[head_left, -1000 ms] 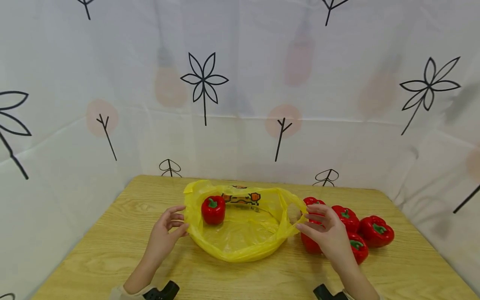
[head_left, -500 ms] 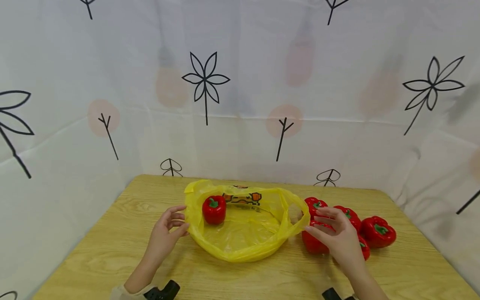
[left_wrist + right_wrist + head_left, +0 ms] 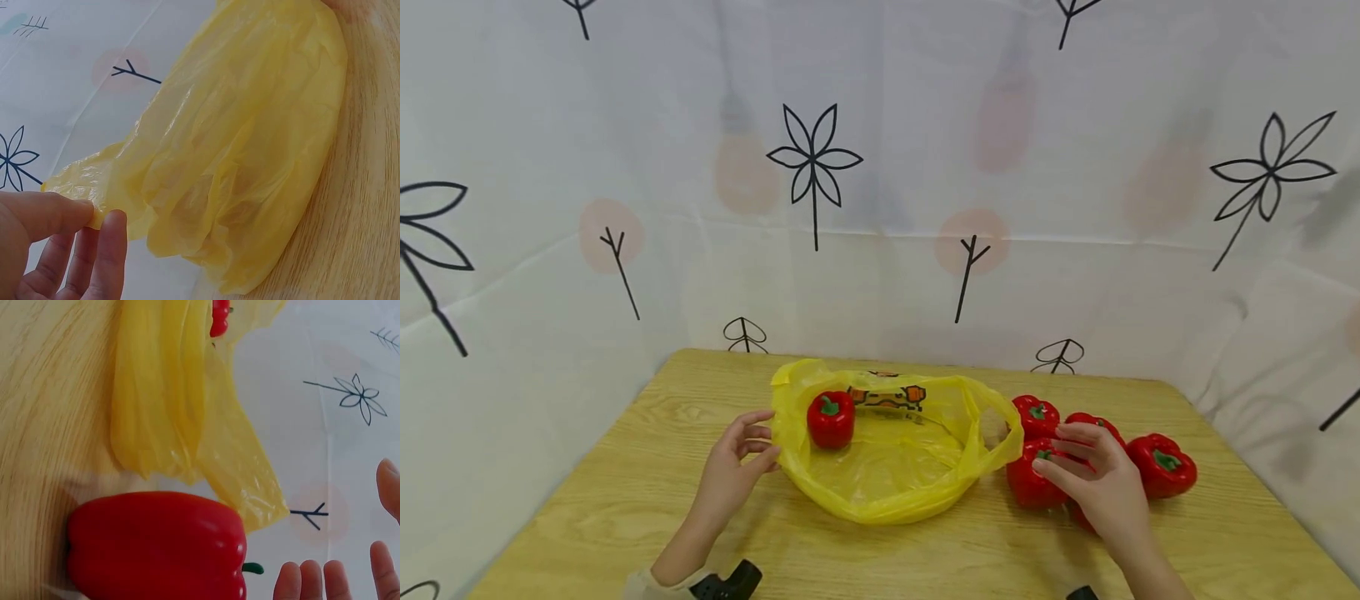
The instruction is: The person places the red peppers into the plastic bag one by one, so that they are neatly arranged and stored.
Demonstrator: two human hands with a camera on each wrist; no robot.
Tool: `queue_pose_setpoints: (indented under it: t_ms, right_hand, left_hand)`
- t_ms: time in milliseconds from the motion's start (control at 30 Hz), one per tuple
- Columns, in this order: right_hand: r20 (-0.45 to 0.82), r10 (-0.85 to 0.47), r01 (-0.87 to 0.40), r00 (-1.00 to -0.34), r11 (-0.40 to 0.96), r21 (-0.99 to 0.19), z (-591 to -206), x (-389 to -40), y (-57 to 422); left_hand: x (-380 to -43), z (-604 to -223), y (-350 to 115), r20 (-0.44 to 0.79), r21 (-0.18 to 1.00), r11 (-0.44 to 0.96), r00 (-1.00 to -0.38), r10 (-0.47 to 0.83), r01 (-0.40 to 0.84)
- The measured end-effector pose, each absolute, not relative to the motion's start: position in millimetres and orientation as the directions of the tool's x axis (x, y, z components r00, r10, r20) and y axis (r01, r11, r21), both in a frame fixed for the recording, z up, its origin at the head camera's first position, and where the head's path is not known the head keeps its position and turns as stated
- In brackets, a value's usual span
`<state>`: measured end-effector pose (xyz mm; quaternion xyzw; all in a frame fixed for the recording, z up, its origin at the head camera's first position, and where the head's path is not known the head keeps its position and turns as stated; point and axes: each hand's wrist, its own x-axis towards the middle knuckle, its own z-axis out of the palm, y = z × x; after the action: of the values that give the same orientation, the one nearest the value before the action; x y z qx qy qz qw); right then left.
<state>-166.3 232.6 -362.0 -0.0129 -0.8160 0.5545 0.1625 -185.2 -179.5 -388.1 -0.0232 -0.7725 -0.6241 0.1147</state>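
Note:
A yellow plastic bag point(image 3: 880, 507) lies on the table with its mouth spread open. One red bell pepper point(image 3: 831, 423) is inside it, toward the left. My left hand point(image 3: 730, 467) pinches the bag's left edge between thumb and fingertips, as the left wrist view shows at the thumb point(image 3: 56, 215). Off the bag's right handle, my right hand point(image 3: 1108, 479) hovers with fingers spread and holds nothing. Below it sits a red bell pepper point(image 3: 1030, 483), which shows large with its green stem in the right wrist view, beside the right hand's fingertips point(image 3: 337, 581).
Several more red bell peppers cluster at the right, among them a back one point(image 3: 1036, 417) and a far-right one point(image 3: 1163, 467), partly covered by the right hand. The wooden table point(image 3: 587, 492) ends at a white printed cloth point(image 3: 880, 283) behind.
My right hand has let go of the bag's right handle and moved right, over the peppers. The left hand keeps its pinch on the bag's left edge.

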Motion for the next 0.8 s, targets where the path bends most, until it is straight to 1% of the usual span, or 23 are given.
queue_pose_setpoints:
  t_ms: [167, 567, 800]
  right_hand:
    - [0.233, 0.206, -0.142, -0.951, 0.381, -0.914, -366, -165, 242]
    - [0.261, 0.223, -0.149, -0.939, 0.418, -0.896, -373, -162, 262]
    - [0.225, 0.229, -0.120, -0.947, 0.397, -0.910, -378, -159, 276]
  left_hand:
    - [-185, -389, -179, 0.197, 0.962, 0.212, -0.975, -0.107, 0.171]
    - [-188, -391, -179, 0.212, 0.960, 0.206, -0.971, -0.106, 0.188]
    - [-188, -392, -179, 0.215, 0.961, 0.200, -0.971, -0.108, 0.191]
